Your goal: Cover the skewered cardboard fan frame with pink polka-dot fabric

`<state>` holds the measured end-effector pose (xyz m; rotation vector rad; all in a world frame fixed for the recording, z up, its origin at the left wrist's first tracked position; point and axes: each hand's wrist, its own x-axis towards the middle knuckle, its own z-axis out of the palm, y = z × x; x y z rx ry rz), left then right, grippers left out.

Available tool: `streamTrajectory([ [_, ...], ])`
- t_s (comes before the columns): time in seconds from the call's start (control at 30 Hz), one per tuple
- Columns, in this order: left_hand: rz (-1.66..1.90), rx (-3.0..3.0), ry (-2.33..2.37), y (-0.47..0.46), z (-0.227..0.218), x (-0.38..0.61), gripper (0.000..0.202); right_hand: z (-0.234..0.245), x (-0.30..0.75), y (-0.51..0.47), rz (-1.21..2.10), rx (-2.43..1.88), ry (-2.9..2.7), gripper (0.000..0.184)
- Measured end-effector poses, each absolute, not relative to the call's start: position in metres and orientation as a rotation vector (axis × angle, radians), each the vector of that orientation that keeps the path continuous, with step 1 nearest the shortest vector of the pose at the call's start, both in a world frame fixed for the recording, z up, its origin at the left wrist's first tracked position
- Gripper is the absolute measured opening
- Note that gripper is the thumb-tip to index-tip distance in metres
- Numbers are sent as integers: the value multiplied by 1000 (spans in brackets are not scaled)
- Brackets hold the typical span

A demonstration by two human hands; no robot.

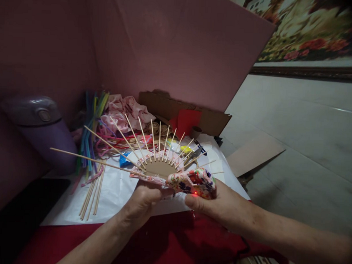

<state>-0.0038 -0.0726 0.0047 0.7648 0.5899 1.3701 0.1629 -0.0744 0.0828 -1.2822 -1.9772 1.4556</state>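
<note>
My left hand (143,202) grips from below a round cardboard disc (160,168) with several thin wooden skewers (126,140) sticking out of its rim like spokes. My right hand (216,204) is closed round a floral-patterned glue gun (193,182) with a small red light lit. The gun's front end rests against the disc's near edge. Both hands hover above a white paper sheet (116,191).
Loose skewers (91,192) lie on the paper at left. Behind are coloured straws (91,125), pink cloth (126,113), a cardboard box (176,109), red paper (186,121) and twine. A purple container (40,127) stands at left. Red cloth (172,239) covers the near surface.
</note>
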Motion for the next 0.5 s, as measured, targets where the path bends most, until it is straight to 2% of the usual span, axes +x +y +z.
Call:
streamTrajectory([
  [0.17, 1379, 797, 582, -74, 6, -3, 39, 80, 166, -75, 1424, -1339, -1980, 34],
  [0.37, 1362, 767, 553, -74, 3, -4, 50, 82, 165, -76, 1437, -1354, -1963, 29],
  [0.5, 1346, 742, 525, -74, 3, -4, 50, 86, 166, -78, 1431, -1354, -1939, 33],
])
